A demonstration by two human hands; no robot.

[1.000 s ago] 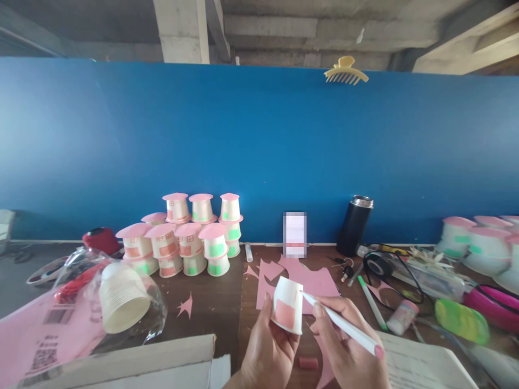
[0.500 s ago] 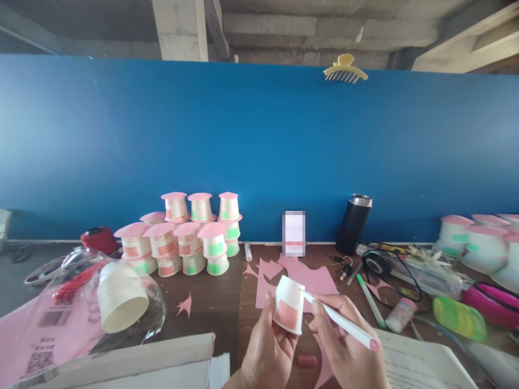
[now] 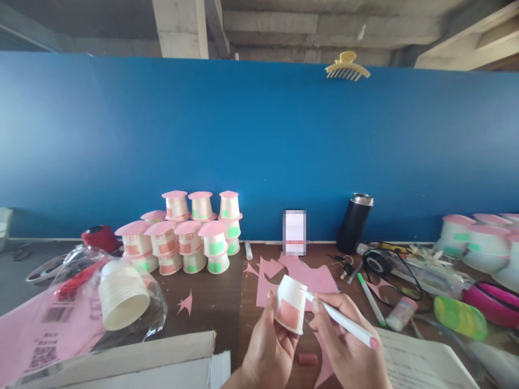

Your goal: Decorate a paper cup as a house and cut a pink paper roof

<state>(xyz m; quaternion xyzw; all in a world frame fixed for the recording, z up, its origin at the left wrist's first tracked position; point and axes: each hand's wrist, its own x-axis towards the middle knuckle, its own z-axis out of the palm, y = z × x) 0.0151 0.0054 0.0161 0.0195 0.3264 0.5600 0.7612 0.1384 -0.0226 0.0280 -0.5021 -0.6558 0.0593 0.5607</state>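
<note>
My left hand (image 3: 271, 346) is wrapped round a white paper cup (image 3: 292, 292), tilted with its wide rim down. A red-pink block is coloured on the cup's side. Pinched in my right hand (image 3: 352, 346) is a white marker pen (image 3: 343, 320) with a pink end, its tip touching the upper right side of the cup, where a small red mark shows. A short pink pen cap (image 3: 307, 359) lies on the table below the hands. Behind the cup is a cut sheet of pink paper (image 3: 320, 278).
Decorated cups with pink paper roofs (image 3: 188, 237) stand stacked at the left. A bag of paper cups (image 3: 124, 297) lies nearer. A black flask (image 3: 354, 222), green marker (image 3: 371, 300), glue bottle (image 3: 401, 314) and cables crowd the right. An upright blurred screen (image 3: 294, 232) leans at the blue partition.
The cup has turned slightly in my left hand, and the pen tip has shifted a little to the right with it. The whole view has moved very slightly.
</note>
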